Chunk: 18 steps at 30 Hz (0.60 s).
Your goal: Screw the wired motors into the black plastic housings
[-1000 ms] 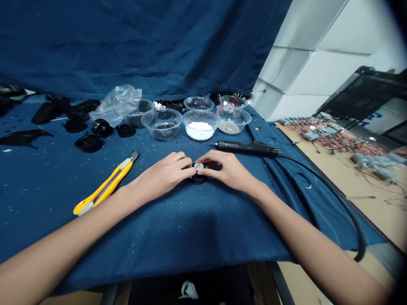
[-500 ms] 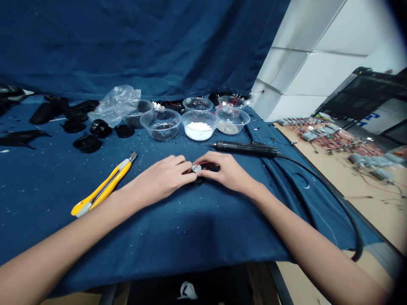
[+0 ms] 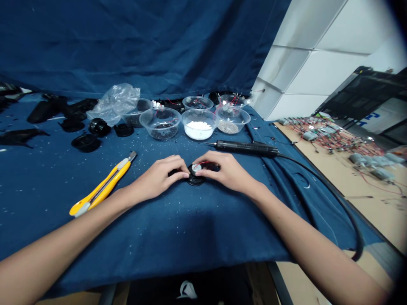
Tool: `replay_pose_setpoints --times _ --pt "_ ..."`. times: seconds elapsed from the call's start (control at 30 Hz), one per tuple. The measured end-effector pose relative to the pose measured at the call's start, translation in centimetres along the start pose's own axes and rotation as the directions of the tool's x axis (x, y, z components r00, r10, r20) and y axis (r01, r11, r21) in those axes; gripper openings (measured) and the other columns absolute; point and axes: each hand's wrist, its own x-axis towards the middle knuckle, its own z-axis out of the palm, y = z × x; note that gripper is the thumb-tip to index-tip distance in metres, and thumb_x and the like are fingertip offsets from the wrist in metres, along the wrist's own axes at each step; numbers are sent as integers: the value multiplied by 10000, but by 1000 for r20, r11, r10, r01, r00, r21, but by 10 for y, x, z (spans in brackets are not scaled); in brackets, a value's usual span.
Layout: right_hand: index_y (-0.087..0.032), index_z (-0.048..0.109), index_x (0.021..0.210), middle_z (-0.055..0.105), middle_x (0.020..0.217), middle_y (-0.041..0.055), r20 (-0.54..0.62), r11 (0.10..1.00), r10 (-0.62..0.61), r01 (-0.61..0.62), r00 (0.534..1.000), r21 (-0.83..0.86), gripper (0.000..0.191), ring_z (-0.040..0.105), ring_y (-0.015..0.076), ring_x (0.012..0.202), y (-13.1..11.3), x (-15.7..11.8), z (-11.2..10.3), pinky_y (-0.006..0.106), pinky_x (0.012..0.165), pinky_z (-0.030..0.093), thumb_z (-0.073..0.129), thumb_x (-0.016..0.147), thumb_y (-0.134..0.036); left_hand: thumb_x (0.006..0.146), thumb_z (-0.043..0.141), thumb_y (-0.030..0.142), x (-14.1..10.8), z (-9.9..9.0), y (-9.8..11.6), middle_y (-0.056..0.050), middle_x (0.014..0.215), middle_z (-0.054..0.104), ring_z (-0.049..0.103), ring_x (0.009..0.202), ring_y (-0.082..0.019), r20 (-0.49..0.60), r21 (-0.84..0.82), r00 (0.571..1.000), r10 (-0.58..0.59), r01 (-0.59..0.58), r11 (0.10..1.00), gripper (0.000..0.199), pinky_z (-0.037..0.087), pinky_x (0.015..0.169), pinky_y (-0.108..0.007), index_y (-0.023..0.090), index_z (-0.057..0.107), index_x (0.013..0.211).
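My right hand [image 3: 224,169] pinches a small silvery-grey motor [image 3: 197,167] with a red wire between thumb and fingers. Below the motor sits a round black plastic part [image 3: 195,181] on the blue cloth. The thumb and fingertips of my left hand [image 3: 168,174] close on the left edge of this black part. Just beyond my right hand lies a black electric screwdriver [image 3: 246,148] with its bit pointing left. To the left of my left hand rests a yellow utility knife [image 3: 103,185].
Clear plastic bowls stand behind my hands: one with white pieces [image 3: 199,130], one with dark screws [image 3: 161,129], one with greyish bits [image 3: 229,123]. Black housings [image 3: 86,142] and a plastic bag [image 3: 116,101] lie left. Wired motors [image 3: 346,140] cover the right-hand board. The screwdriver's cable [image 3: 330,190] runs rightward.
My left hand has drawn slightly left, away from the motor, to the black part's edge. More of the black part now shows. My right hand has barely moved.
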Motion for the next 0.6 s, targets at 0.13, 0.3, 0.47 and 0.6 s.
replay_pose_setpoints --times 0.13,0.3,0.47,0.6 --pt "-198 667 1041 670 998 16 1 1000 -7 7 1000 -10 227 603 137 917 0 0 0 249 835 440 631 868 -341 973 483 269 1 -1 2 -23 926 575 518 904 -156 49 55 996 75 -78 995 157 395 818 -278 174 601 930" --pt "-199 666 1039 669 994 19 -4 1000 -15 15 1000 -16 224 603 141 918 1 0 0 253 840 438 626 871 -342 986 443 237 2 -6 6 -38 948 546 481 910 -166 109 176 983 148 -166 970 164 379 814 -287 174 589 946" --pt "-200 665 1036 667 994 15 -3 1000 -15 14 1000 -13 224 601 137 916 1 0 0 251 835 438 625 871 -347 986 445 253 4 -9 9 -33 947 529 472 897 -165 141 220 981 137 -166 961 162 369 812 -291 179 583 943" --pt "-197 664 1038 666 992 17 -4 1000 -15 15 1000 -10 231 599 135 908 2 0 0 252 827 440 621 874 -354 990 435 271 5 -9 10 -38 928 527 469 885 -172 139 240 982 132 -162 957 185 368 808 -301 171 583 938"
